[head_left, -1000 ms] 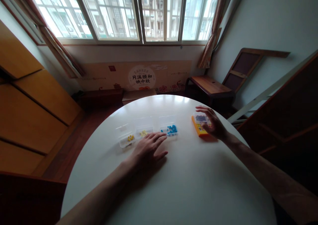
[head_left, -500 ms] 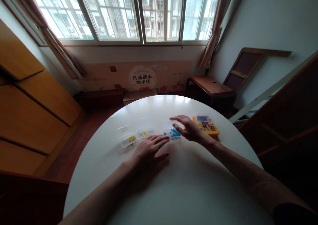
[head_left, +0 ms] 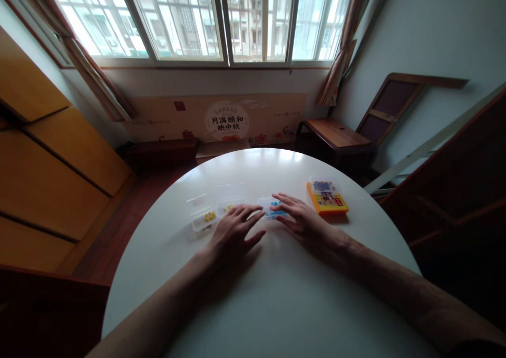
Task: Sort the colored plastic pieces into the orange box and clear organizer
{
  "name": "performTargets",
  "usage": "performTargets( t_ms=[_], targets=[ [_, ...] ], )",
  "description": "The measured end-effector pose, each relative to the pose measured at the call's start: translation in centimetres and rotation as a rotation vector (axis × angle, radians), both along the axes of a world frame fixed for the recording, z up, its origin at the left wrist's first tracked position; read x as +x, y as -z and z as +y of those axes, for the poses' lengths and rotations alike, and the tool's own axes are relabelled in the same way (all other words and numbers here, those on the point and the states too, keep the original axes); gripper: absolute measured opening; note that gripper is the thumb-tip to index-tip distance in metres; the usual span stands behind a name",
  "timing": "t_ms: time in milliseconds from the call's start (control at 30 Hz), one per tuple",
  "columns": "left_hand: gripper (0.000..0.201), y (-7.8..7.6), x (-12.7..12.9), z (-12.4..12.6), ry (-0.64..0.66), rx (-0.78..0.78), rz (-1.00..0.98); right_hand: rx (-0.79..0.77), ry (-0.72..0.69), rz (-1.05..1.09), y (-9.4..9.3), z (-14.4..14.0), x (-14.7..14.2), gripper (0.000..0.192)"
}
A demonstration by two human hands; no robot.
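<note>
My left hand [head_left: 233, 232] lies flat on the round white table [head_left: 276, 305], fingers spread, its tips just in front of a clear box with pale yellow pieces [head_left: 228, 205]. My right hand [head_left: 306, 224] rests palm down beside it, fingers apart, its fingertips on the near edge of a clear box with blue pieces [head_left: 271, 207]. Further left stands a third clear box with yellow pieces [head_left: 203, 219]. Neither hand holds anything.
An orange box [head_left: 327, 202] with a small clear case of dark pieces on top sits to the right of my right hand. A low wooden bench [head_left: 336, 135] and a leaning frame stand behind the table. Wooden cabinets [head_left: 47, 163] line the left.
My right hand has left the orange box and moved left and nearer, settling flat by the box of blue pieces. My left hand has barely shifted.
</note>
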State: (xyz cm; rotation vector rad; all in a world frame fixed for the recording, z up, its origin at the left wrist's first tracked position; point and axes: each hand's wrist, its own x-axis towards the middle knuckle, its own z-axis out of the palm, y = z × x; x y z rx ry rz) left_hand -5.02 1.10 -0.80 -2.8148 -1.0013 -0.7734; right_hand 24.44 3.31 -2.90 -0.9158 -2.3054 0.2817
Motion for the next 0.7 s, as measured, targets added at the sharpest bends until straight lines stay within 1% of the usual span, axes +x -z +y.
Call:
performTargets(
  t_ms=[67,167,300,400,500,600,700],
  targets=[
    [0.045,0.0,0.2,0.0,0.011,-0.025,0.013,0.02,-0.009,-0.019,0.1,0.3,0.1,0.032],
    [0.043,-0.2,0.4,0.0,0.014,-0.045,0.014,0.049,-0.013,-0.06,-0.5,0.6,0.2,0.027],
    [0.045,-0.5,0.7,-0.4,0.009,-0.026,0.017,0.042,-0.025,-0.071,-2.1,0.2,0.7,0.03],
    [0.049,-0.8,0.6,-0.6,0.0,-0.005,0.001,0.025,-0.021,-0.027,-3.3,-0.6,1.9,0.034],
    [0.049,-0.9,0.4,-0.5,-0.004,0.008,-0.021,0.028,0.019,0.015,-4.3,-1.4,4.5,0.046],
    [0.049,-0.6,0.1,-0.2,-0.004,-0.002,-0.027,0.051,0.036,-0.006,-4.9,-2.0,8.3,0.053],
    [0.048,-0.1,0.1,0.2,-0.019,-0.018,-0.021,0.073,0.076,-0.047,-5.0,-2.4,12.2,0.053]
  ],
)
